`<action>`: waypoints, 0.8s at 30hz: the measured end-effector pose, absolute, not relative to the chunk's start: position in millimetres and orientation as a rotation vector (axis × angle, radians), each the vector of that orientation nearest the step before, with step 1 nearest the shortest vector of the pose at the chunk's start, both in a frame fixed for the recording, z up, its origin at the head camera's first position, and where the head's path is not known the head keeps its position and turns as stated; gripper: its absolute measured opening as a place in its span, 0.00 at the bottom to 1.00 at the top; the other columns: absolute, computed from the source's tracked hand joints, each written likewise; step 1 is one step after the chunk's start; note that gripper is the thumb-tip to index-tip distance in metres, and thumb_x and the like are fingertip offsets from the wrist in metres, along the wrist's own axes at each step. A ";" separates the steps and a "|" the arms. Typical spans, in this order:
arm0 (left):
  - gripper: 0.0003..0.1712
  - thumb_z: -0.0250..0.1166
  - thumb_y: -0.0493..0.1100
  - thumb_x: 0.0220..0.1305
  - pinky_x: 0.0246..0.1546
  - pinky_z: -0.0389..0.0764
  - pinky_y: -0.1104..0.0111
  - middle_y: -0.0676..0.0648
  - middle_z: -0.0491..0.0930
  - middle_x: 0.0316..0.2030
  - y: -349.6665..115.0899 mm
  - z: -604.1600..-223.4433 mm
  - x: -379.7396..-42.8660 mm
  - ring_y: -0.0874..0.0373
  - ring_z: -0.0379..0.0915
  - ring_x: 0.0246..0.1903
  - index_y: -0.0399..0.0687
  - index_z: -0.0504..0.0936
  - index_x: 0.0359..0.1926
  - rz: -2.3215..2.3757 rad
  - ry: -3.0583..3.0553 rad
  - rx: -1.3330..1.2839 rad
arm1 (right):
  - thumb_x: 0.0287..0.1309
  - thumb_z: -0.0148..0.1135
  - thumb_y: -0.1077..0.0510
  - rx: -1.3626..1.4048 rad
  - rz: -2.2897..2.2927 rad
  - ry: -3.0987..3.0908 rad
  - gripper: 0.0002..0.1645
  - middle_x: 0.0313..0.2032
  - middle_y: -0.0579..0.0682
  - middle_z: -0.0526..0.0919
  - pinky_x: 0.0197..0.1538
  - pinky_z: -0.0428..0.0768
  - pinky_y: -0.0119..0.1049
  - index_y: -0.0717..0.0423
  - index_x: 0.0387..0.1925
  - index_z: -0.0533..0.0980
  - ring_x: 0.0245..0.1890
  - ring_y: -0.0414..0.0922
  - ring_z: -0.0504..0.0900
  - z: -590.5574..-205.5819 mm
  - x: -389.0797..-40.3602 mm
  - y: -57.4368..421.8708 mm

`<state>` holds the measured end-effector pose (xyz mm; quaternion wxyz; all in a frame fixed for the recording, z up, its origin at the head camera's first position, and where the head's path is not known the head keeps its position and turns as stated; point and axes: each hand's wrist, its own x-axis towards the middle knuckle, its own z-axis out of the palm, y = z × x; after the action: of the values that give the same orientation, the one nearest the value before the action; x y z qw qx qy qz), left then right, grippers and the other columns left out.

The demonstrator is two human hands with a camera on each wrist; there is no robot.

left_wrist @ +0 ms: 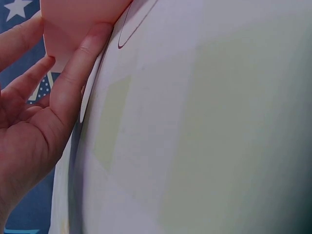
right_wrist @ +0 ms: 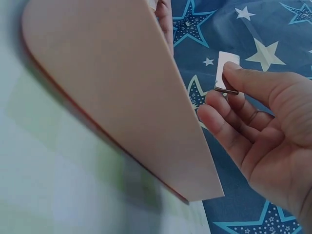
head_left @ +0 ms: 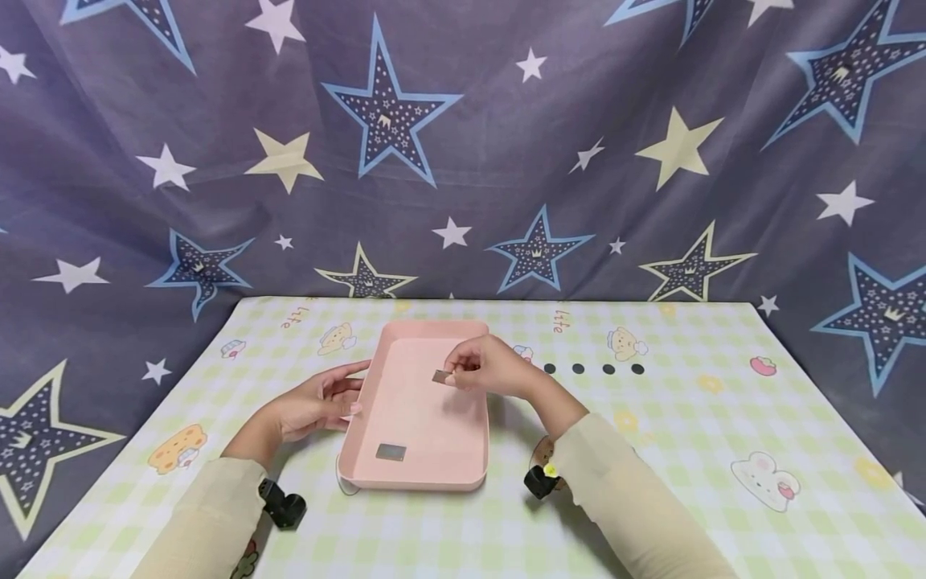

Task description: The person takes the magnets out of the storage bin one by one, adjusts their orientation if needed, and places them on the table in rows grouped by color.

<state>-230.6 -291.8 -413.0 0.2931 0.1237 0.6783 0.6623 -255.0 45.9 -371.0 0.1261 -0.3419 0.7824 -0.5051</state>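
A small flat metal rectangle (head_left: 440,375) is pinched between the thumb and fingers of my right hand (head_left: 488,366), above the far part of a pink tray (head_left: 415,484). In the right wrist view this metal rectangle (right_wrist: 227,68) looks shiny, with the thumb across its lower part. Another silver-grey metal rectangle (head_left: 391,452) lies flat on the tray floor near the front left. My left hand (head_left: 314,404) touches the tray's left wall from outside. In the left wrist view, the thumb (left_wrist: 73,73) lies fairly straight against the wall, other fingers spread.
Several black round discs (head_left: 578,369) lie in a row on the checked tablecloth (head_left: 687,450), right of the tray. A star-patterned curtain (head_left: 463,121) hangs behind the table's far edge. Black wrist devices (head_left: 284,507) sit on both sleeves.
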 end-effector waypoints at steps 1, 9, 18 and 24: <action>0.49 0.61 0.29 0.64 0.52 0.77 0.48 0.28 0.51 0.69 -291.6 -413.1 -230.5 0.52 0.71 0.56 0.43 0.41 0.77 1.764 1.807 0.330 | 0.56 0.67 0.67 -1.000 -1.475 2.287 0.02 0.23 0.46 0.77 0.30 0.73 0.29 0.63 0.33 0.81 0.24 0.39 0.72 -371.7 -254.3 48.4; 0.50 0.61 0.29 0.63 0.52 0.77 0.49 0.28 0.52 0.68 -290.6 -412.1 -229.4 0.52 0.72 0.55 0.43 0.41 0.77 1.760 1.811 0.320 | 0.58 0.67 0.65 -0.971 -1.455 2.399 0.03 0.27 0.45 0.79 0.33 0.75 0.31 0.58 0.35 0.81 0.27 0.40 0.74 -380.7 -244.4 65.5; 0.50 0.61 0.29 0.64 0.52 0.77 0.49 0.28 0.52 0.69 -290.9 -413.1 -229.9 0.52 0.72 0.55 0.44 0.41 0.77 1.759 1.808 0.315 | 0.58 0.66 0.66 -0.960 -1.511 2.372 0.03 0.29 0.48 0.83 0.34 0.79 0.33 0.60 0.35 0.81 0.28 0.42 0.79 -383.6 -238.6 79.4; 0.49 0.61 0.30 0.65 0.52 0.77 0.49 0.28 0.52 0.69 -290.9 -413.4 -230.5 0.52 0.72 0.55 0.44 0.41 0.77 1.762 1.808 0.318 | 0.58 0.64 0.70 -0.958 -1.499 2.388 0.03 0.30 0.57 0.82 0.34 0.76 0.30 0.67 0.35 0.80 0.29 0.48 0.77 -373.8 -228.8 85.1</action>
<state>-230.5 -290.9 -413.4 0.2944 0.1193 0.6790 0.6618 -228.8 85.1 -373.8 0.0819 -0.3207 0.7993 -0.5016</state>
